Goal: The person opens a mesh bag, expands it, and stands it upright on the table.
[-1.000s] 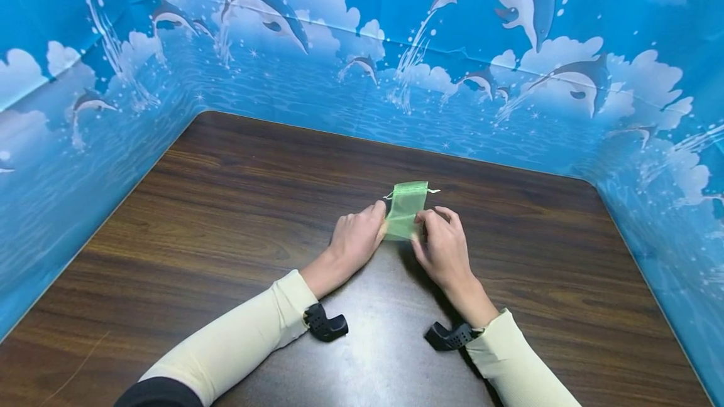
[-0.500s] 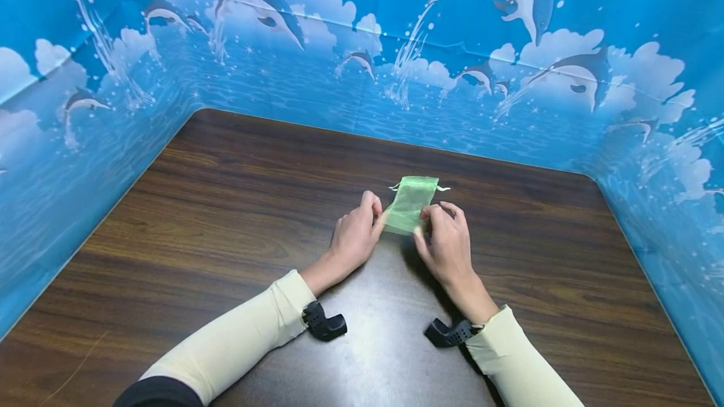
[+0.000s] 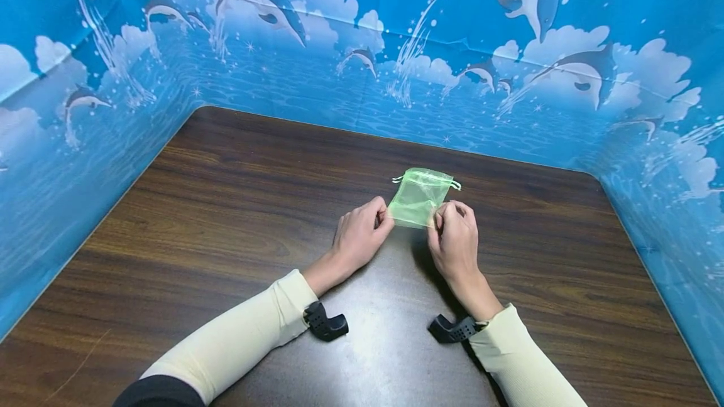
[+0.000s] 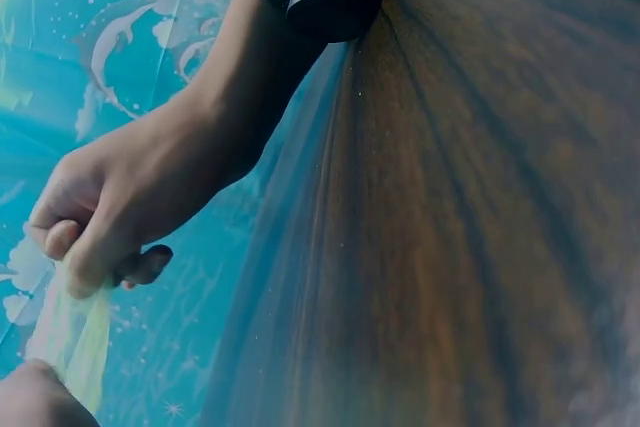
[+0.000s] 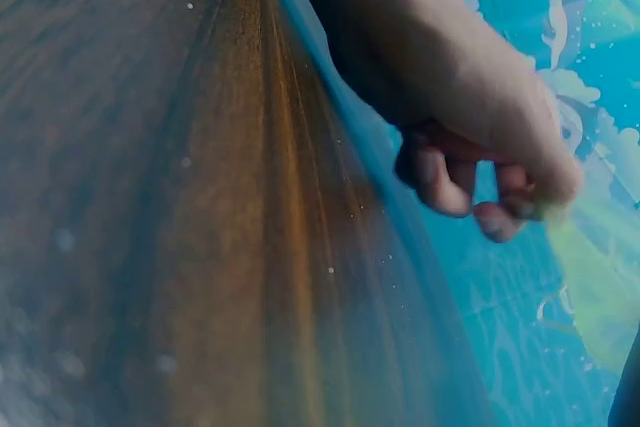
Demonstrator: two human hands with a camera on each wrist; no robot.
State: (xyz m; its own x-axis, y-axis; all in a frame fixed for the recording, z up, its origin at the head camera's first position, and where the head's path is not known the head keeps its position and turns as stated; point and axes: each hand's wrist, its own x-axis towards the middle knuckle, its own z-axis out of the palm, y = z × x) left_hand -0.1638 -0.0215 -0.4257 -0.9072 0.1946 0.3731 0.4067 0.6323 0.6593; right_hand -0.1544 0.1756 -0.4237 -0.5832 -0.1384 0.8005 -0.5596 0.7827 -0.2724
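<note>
A sheer light-green drawstring pouch [image 3: 420, 196] is stretched between both hands above the table, its gathered top with small string loops pointing away from me. My left hand [image 3: 362, 231] pinches its lower left corner between thumb and fingers. At the lower right corner, my right hand [image 3: 457, 237] pinches the fabric the same way. In the left wrist view the left hand [image 4: 140, 187] grips a strip of the green pouch [image 4: 88, 347]. The right wrist view has the right hand [image 5: 480, 117] with the pouch [image 5: 600, 277] hanging from its fingertips. No contents show through the mesh.
A dark wood-grain table [image 3: 237, 206] lies beneath the hands. Blue dolphin-print cloth [image 3: 317, 80] walls its back and both sides. Each wrist wears a black camera mount, the left mount [image 3: 325, 322] and the right mount [image 3: 452, 330].
The right hand has shifted slightly right and now pinches the corner more firmly. The pouch has spread from narrow and folded to wider and flatter, its top moving right and away.
</note>
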